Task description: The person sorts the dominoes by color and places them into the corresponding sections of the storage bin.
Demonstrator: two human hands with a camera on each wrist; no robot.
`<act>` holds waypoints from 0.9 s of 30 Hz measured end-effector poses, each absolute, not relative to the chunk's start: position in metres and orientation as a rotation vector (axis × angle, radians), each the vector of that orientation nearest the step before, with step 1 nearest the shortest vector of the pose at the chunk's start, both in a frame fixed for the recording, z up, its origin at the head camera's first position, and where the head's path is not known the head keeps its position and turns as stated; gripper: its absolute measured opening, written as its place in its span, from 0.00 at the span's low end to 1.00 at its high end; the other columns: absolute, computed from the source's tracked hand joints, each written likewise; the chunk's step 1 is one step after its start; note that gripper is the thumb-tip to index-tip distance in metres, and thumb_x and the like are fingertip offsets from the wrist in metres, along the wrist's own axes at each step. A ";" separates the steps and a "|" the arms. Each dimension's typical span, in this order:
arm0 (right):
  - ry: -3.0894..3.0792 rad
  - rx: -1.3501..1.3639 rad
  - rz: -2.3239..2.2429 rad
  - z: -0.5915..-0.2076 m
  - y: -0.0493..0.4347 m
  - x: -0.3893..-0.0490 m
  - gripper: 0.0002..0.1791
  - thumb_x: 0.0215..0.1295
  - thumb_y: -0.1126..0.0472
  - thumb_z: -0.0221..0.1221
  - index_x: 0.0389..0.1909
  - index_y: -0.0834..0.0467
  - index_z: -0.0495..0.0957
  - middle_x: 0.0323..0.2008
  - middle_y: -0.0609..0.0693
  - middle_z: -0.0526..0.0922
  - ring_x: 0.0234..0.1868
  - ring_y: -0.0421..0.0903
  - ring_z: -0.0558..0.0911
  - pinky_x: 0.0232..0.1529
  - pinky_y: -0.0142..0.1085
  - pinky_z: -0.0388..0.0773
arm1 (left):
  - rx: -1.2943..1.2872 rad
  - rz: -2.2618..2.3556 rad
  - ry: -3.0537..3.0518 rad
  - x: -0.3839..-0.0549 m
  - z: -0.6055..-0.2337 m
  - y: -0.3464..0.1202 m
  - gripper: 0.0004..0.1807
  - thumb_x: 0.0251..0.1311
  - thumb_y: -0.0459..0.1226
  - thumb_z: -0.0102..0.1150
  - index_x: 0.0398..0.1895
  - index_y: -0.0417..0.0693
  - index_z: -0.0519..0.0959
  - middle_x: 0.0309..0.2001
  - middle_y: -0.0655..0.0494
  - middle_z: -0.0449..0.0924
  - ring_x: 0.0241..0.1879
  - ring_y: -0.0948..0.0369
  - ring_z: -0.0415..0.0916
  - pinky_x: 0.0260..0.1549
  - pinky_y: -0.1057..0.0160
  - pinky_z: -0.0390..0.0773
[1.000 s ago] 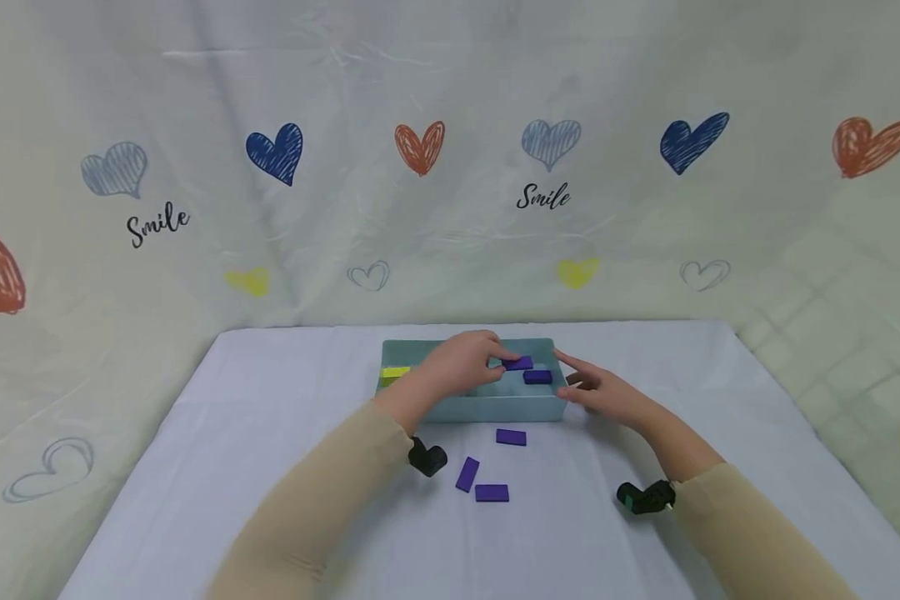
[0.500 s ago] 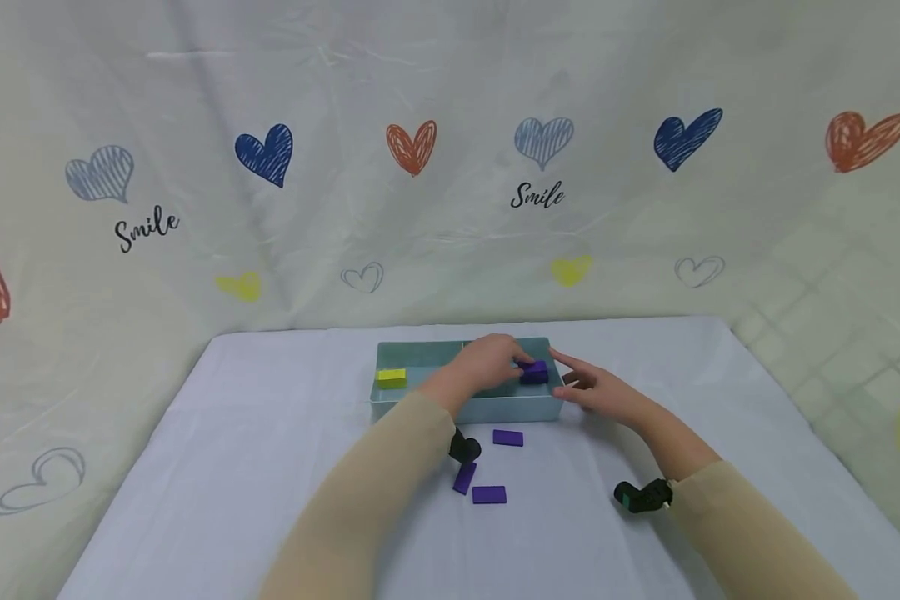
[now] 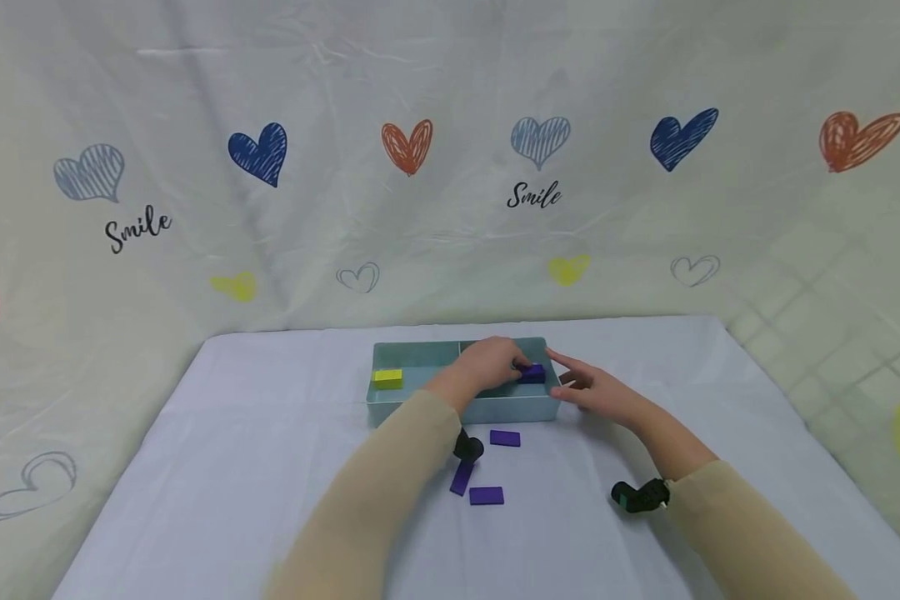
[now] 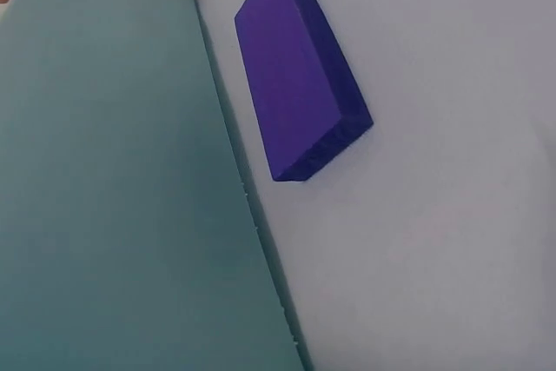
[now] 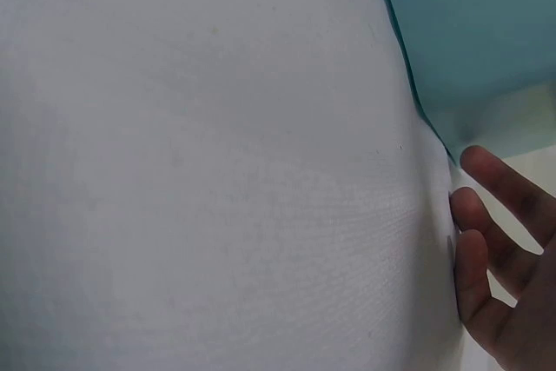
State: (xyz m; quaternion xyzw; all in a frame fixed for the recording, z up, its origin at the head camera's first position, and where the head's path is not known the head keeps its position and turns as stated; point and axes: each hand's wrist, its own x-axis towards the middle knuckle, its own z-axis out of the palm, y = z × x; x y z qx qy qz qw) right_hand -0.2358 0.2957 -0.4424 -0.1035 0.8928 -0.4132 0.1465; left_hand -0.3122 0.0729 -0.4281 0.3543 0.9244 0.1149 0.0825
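Observation:
A teal divided box (image 3: 510, 410) sits toward the back of the table. My left hand (image 3: 487, 364) reaches over its front wall into the right compartment, where the thumb and fingers pinch a dark purple block (image 3: 534, 375); the hand partly hides what lies there. My right hand (image 3: 603, 393) touches the box's right end, fingers spread, index at the far corner and thumb near the front one. In the right wrist view its fingers (image 5: 508, 184) lie beside the teal wall. A yellow block (image 3: 387, 380) lies in the left compartment.
In front of the box lie three flat purple blocks: one near the wall (image 3: 505, 438), one slanted (image 3: 462, 478) partly under the left wrist camera (image 3: 468, 447), one nearest me (image 3: 486, 496). A white cloth (image 3: 270, 450) covers the table; a heart-printed sheet (image 3: 450, 208) hangs behind.
My left hand has moved right within the box, bringing its purple block to the other purple block there. The yellow block has come into full view. The right hand stays at the box's end.

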 end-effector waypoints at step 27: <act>2.581 -0.275 -1.176 -0.442 0.295 -0.235 0.41 0.70 0.47 0.59 0.79 0.43 0.50 0.66 0.67 0.68 0.62 0.63 0.72 0.53 0.50 0.78 | 1.060 0.278 2.746 -0.308 -0.426 0.075 0.18 0.69 0.41 0.59 0.60 0.65 0.81 0.59 0.67 0.79 0.63 0.64 0.72 0.62 0.61 0.71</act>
